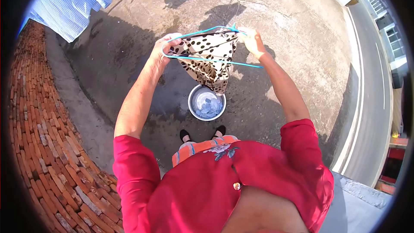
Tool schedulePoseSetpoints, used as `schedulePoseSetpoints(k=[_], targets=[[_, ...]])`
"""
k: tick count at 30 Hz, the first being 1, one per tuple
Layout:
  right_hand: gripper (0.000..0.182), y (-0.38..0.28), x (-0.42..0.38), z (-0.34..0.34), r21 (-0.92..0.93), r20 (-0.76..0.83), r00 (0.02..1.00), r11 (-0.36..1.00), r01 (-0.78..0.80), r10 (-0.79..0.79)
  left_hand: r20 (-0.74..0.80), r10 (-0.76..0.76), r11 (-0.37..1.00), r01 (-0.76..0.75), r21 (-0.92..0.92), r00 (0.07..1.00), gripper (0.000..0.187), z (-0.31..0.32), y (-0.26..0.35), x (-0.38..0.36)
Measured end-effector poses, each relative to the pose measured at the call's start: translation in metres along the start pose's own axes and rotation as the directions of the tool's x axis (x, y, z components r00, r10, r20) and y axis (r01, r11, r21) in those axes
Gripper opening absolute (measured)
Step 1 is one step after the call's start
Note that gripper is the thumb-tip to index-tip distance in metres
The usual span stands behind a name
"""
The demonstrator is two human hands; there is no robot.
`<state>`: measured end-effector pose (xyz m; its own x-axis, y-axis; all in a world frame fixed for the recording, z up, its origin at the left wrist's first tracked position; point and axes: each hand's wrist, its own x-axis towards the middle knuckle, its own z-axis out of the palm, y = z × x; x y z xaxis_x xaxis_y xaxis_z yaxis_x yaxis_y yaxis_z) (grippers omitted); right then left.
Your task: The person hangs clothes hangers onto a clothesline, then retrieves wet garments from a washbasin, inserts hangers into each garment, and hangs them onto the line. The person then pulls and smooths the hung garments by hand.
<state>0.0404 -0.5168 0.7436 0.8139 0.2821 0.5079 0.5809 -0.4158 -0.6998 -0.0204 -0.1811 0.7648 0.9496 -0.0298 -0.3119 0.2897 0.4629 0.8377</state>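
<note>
Brick stack [51, 146] beside concrete ground [297, 8].

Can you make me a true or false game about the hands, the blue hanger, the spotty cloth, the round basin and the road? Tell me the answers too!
1. The left hand and right hand both hold the blue hanger. True.
2. The spotty cloth is lying in the basin. False: it is up at the hanger, between the hands.
3. Light blue cloth is inside the round basin. True.
4. The road is on the person's left. False: it is on the right.
</note>
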Motion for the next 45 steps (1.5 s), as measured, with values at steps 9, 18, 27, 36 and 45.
schedulePoseSetpoints(k=[9,18,27,36,45], targets=[[0.014,0.014,-0.014,-0.072,-0.221,0.292,0.892,0.932,-0.287,0.344,0.313,-0.065,0.995,0.084,-0.049,0.948,0.038,0.026,0.000,-0.016],[0.014,0.012,-0.044,-0.103,-0.062,0.336,0.770,0.829,-0.556,0.542,0.409,-0.077,0.985,0.006,0.171,0.909,0.047,0.045,-0.008,-0.011],[0.018,-0.054,-0.056,-0.121,0.212,0.518,0.605,0.595,-0.775,0.604,0.244,0.419,0.310,-0.391,0.867,0.874,0.026,0.070,-0.036,0.004],[0.019,-0.077,-0.083,-0.116,0.274,0.412,0.691,0.642,-0.716,0.594,0.136,0.612,0.261,-0.361,0.895,0.779,0.018,0.065,-0.074,-0.001],[0.013,-0.094,-0.092,-0.104,-0.204,0.274,0.948,0.973,-0.109,0.163,0.015,0.392,0.362,-0.170,0.917,0.920,0.017,0.116,-0.070,-0.018]])
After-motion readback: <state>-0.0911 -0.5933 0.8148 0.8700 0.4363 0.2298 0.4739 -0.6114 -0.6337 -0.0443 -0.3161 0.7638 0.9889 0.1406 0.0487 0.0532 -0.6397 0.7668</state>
